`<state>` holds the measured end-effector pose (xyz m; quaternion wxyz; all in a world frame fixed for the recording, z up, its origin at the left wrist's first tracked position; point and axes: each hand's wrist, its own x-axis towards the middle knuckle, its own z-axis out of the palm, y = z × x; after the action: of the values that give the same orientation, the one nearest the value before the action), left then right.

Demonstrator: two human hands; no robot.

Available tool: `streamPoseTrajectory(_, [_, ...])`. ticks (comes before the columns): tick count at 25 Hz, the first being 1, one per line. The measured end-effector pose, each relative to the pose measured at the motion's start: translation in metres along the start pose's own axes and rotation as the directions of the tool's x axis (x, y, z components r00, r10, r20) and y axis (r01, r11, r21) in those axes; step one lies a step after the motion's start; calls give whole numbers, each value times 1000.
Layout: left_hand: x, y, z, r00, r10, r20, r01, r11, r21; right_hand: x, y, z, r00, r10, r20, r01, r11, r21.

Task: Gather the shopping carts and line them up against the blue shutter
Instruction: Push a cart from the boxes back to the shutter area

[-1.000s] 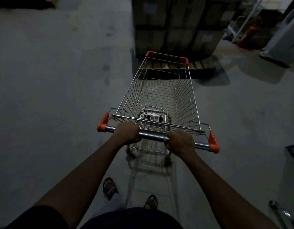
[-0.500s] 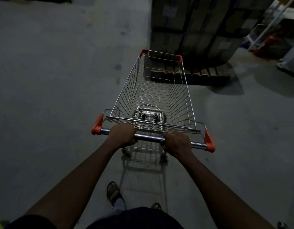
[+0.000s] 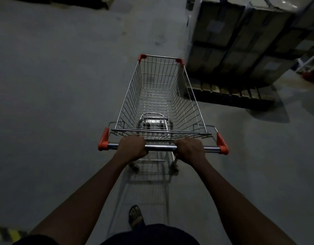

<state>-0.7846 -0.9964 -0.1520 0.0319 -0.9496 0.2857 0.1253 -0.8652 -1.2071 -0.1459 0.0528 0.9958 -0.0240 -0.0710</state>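
The cart (image 3: 161, 96) was found standing on the floor (image 3: 55, 103) directly ahead of the grip, its basket running away from the hands. The bar (image 3: 160, 148) was held by both hands. The left hand (image 3: 133, 147) was wrapped over it left of centre and the right hand (image 3: 189, 150) right of centre, with the fingertips hidden beneath the bar. Bare bar was left between the fists and outward to the red caps (image 3: 103, 141).

The rear wheels were only partly seen below the grip, blurred and in shadow. The front wheels were hidden by the basket. A folded flap just ahead of the grip was hard to make out. Boxes (image 3: 241, 41) on a pallet (image 3: 228, 96) were noted ahead and right of the grip, dim and cut off by the frame edge. One foot (image 3: 135, 215) was seen behind the grip. A stripe (image 3: 6, 234) was cut off far behind and left.

Against the earlier frames, the boxes were found shifted from dead ahead of the cart to its right. The hold on the bar was unchanged.
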Motion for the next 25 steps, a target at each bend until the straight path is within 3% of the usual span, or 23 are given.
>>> streamPoseTrajectory(14, [9, -167, -10, 963, -271, -14, 270, 961, -57, 160, -125, -41, 957, -289, -7, 288, 957, -15])
streamPoseTrajectory(25, [92, -295, -37, 851, -526, 8, 524, 847, -95, 359, -202, -83, 859, -512, -3, 512, 859, -33])
